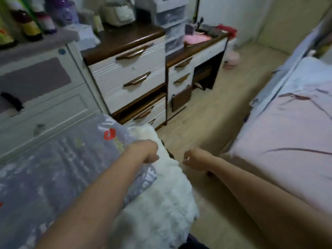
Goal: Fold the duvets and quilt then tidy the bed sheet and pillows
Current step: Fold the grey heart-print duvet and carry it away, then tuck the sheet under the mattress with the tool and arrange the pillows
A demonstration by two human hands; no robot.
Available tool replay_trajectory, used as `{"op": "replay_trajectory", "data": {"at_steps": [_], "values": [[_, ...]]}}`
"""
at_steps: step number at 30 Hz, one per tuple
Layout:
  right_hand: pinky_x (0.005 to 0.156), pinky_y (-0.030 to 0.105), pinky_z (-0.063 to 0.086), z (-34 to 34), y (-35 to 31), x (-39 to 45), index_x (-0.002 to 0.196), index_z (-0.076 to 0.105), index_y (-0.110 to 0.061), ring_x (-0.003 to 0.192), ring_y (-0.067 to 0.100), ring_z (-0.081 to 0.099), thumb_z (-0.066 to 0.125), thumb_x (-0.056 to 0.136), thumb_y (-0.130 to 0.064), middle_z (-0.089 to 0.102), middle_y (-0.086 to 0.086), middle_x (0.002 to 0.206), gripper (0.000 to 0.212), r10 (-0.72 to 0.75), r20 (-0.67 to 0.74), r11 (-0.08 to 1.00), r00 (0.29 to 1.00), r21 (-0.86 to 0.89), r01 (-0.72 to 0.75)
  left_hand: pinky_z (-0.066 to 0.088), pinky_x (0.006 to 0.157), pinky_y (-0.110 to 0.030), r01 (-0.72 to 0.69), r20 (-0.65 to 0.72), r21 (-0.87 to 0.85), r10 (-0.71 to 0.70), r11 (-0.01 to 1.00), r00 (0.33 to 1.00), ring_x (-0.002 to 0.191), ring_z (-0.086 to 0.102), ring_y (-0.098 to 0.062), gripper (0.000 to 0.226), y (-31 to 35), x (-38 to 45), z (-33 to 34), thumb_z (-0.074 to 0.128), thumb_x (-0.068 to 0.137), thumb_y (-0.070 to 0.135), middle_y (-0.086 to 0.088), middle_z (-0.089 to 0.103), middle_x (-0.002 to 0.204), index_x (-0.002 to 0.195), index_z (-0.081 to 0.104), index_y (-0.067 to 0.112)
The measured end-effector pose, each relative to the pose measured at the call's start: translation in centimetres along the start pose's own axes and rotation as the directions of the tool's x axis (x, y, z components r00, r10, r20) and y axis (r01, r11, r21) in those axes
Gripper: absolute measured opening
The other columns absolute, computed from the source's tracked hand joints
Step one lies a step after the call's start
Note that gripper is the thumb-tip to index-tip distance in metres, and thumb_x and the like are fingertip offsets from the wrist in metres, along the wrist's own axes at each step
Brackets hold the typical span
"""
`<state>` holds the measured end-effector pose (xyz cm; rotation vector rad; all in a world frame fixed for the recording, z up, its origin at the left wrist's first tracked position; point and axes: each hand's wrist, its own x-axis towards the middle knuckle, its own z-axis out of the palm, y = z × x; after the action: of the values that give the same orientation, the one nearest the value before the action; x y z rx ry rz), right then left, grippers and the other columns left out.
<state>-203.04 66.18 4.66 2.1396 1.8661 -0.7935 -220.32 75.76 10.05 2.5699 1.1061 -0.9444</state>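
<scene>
A grey-purple printed duvet (53, 168) with a white fleecy underside (161, 203) is spread at the lower left, its corner turned over so the fleece shows. My left hand (146, 152) lies across the top of it, fingers curled down into the fold where print meets fleece. My right hand (193, 159) is a curled fist right at the fleece's right edge and seems to pinch it. The bed (287, 141) with its pink sheet fills the right side. A pale blue cover (309, 76) lies at its far end.
A white dresser (45, 97) and a white chest of drawers with a brown top (129, 69) stand close behind the duvet. A small desk (197, 56) follows to the right. Light wood floor (215, 114) runs between the furniture and the bed.
</scene>
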Motion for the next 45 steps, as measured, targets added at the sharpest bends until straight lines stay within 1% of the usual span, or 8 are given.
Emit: {"op": "replay_trajectory", "data": {"at_steps": [4,10,19,23,29,37,41,45], "values": [[0.093,0.034,0.045,-2.2,9.9,-9.3,0.118,0.062,-0.005,0.113,0.03,0.056,0.048,0.097,-0.028,0.06,0.014,0.124,0.034,0.293,-0.121,0.937,0.948,0.236,-0.259,0.048,0.093,-0.038,-0.22,-0.154,0.221,0.257,0.95,0.954,0.115,0.055,-0.026,0.042,11.2,0.4,-6.5,0.042,0.099,0.039,-0.007,0.057,0.13,0.132,0.053,0.015],[0.09,0.033,0.047,0.7,24.3,-28.1,0.114,0.065,-0.008,0.107,0.025,0.058,0.047,0.096,-0.03,0.064,0.009,0.118,0.033,0.72,-0.187,0.635,0.668,0.564,-0.527,0.048,0.092,-0.036,-0.493,-0.114,0.446,0.594,0.747,0.797,0.113,0.057,-0.026,0.039,32.5,-0.6,-12.4,0.043,0.098,0.04,-0.005,0.058,0.128,0.127,0.056,0.017],[0.084,0.033,0.048,9.8,38.3,-50.6,0.107,0.068,-0.005,0.099,0.024,0.06,0.049,0.094,-0.026,0.067,0.01,0.108,0.031,0.957,-0.013,0.208,0.291,0.732,-0.649,0.041,0.095,-0.033,-0.661,0.011,0.637,0.852,0.397,0.523,0.123,0.05,-0.022,0.042,60.3,-3.7,-14.4,0.042,0.099,0.042,0.002,0.051,0.136,0.137,0.048,0.026],[0.081,0.032,0.049,11.4,45.3,-56.3,0.099,0.069,-0.006,0.094,0.025,0.061,0.049,0.092,-0.024,0.068,0.009,0.104,0.028,0.987,-0.02,0.118,0.159,0.761,-0.638,0.042,0.094,-0.034,-0.71,0.021,0.633,0.91,0.308,0.414,0.121,0.051,-0.022,0.04,71.7,-4.6,-15.3,0.042,0.098,0.041,0.002,0.055,0.133,0.134,0.051,0.025],[0.083,0.035,0.051,12.2,51.6,-59.4,0.098,0.069,-0.007,0.095,0.027,0.061,0.049,0.091,-0.025,0.068,0.01,0.103,0.028,0.993,0.023,0.054,0.116,0.781,-0.622,0.043,0.096,-0.034,-0.729,0.081,0.657,0.945,0.189,0.318,0.123,0.051,-0.021,0.041,83.1,-5.3,-16.5,0.042,0.099,0.041,0.001,0.053,0.136,0.136,0.049,0.025],[0.084,0.035,0.052,11.6,61.6,-56.0,0.099,0.069,-0.007,0.096,0.028,0.062,0.049,0.09,-0.022,0.068,0.009,0.104,0.026,0.988,0.071,0.029,0.139,0.792,-0.609,0.041,0.096,-0.034,-0.738,0.169,0.66,0.93,0.14,0.328,0.123,0.051,-0.021,0.041,91.9,1.8,-18.3,0.042,0.099,0.041,0.001,0.053,0.135,0.136,0.049,0.025],[0.082,0.035,0.052,9.1,68.5,-51.6,0.096,0.069,-0.007,0.094,0.028,0.062,0.048,0.089,-0.02,0.068,0.01,0.101,0.026,0.98,0.058,0.072,0.19,0.789,-0.61,0.043,0.098,-0.036,-0.737,0.165,0.651,0.913,0.184,0.374,0.122,0.051,-0.023,0.039,94.8,8.8,-21.4,0.043,0.099,0.041,0.0,0.055,0.133,0.132,0.053,0.022],[0.076,0.036,0.052,6.6,75.6,-45.4,0.098,0.068,-0.003,0.094,0.03,0.064,0.046,0.089,-0.018,0.069,0.012,0.099,0.028,0.961,0.061,0.125,0.272,0.779,-0.615,0.044,0.095,-0.035,-0.715,0.12,0.622,0.864,0.319,0.489,0.12,0.053,-0.024,0.037,95.8,17.6,-25.4,0.043,0.099,0.038,-0.001,0.055,0.131,0.129,0.056,0.02]]}}
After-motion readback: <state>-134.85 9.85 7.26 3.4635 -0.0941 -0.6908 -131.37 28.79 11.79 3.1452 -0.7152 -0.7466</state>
